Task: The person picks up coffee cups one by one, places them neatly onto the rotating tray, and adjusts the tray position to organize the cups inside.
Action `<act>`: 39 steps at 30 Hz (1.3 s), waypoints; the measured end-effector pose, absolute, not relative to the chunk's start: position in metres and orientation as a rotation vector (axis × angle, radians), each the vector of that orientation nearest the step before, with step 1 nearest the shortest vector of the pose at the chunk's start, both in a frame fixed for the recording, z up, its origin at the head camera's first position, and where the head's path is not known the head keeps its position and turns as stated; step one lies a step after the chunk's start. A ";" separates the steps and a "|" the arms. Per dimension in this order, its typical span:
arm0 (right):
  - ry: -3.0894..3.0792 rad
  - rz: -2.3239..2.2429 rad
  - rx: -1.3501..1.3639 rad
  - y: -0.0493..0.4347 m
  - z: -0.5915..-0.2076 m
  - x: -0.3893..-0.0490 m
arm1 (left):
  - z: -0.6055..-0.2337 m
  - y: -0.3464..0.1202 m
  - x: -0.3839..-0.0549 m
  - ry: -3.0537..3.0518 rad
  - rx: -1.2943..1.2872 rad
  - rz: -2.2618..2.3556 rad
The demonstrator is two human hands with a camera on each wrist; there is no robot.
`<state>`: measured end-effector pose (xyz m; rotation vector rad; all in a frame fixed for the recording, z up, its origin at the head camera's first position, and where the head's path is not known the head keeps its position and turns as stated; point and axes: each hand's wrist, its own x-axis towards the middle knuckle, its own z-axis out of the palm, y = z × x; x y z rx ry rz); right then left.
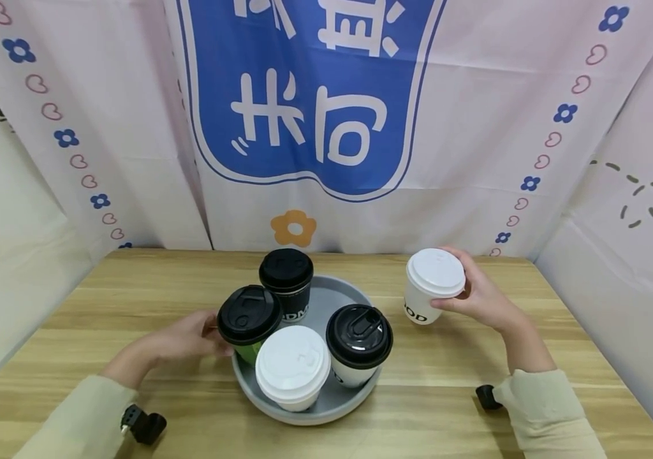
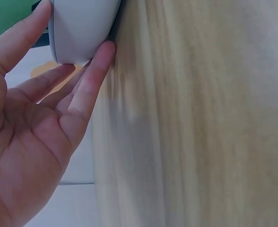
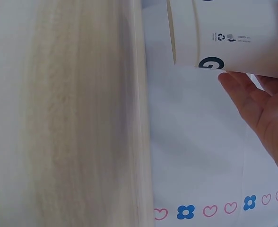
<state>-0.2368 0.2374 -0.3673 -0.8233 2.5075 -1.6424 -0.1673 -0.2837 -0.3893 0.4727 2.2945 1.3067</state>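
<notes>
My right hand (image 1: 478, 296) grips a white paper cup (image 1: 420, 305) with a white lid, to the right of the round grey tray (image 1: 326, 417). The right wrist view shows black print on this cup (image 3: 252, 28) and its base raised off the table. My left hand (image 1: 189, 335) holds the tray's left side, thumb at the rim and fingertips at the lower edge of the tray wall (image 2: 82, 30). On the tray stand a black cup (image 1: 294, 301) and a green cup (image 1: 249, 350), both black-lidded, a white-lidded cup (image 1: 293, 363), and a white cup with a glossy black lid (image 1: 359, 335).
The tray sits on a wood-grain table (image 1: 435, 401). A printed cloth (image 1: 476, 127) with a blue panel hangs behind the table's far edge, and pale cloth walls (image 1: 11, 255) stand at both sides. Small black devices (image 1: 145, 426) are strapped at both sleeves.
</notes>
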 end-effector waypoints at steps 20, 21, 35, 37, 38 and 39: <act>2.469 -1.656 -0.856 0.230 -0.369 -0.236 | -0.387 -0.286 -0.188 2.224 0.496 1.305; 2.470 -1.654 -0.854 0.230 -0.369 -0.236 | -0.386 -0.287 -0.189 2.219 0.495 1.303; 2.456 -1.664 -0.826 0.228 -0.367 -0.234 | -0.391 -0.289 -0.172 2.338 0.438 1.322; 2.456 -1.668 -0.825 0.229 -0.367 -0.234 | -0.392 -0.289 -0.163 2.354 0.415 1.350; 2.457 -1.670 -0.826 0.229 -0.367 -0.234 | -0.392 -0.288 -0.158 2.356 0.399 1.366; 2.457 -1.672 -0.825 0.229 -0.367 -0.233 | -0.393 -0.287 -0.153 2.345 0.379 1.390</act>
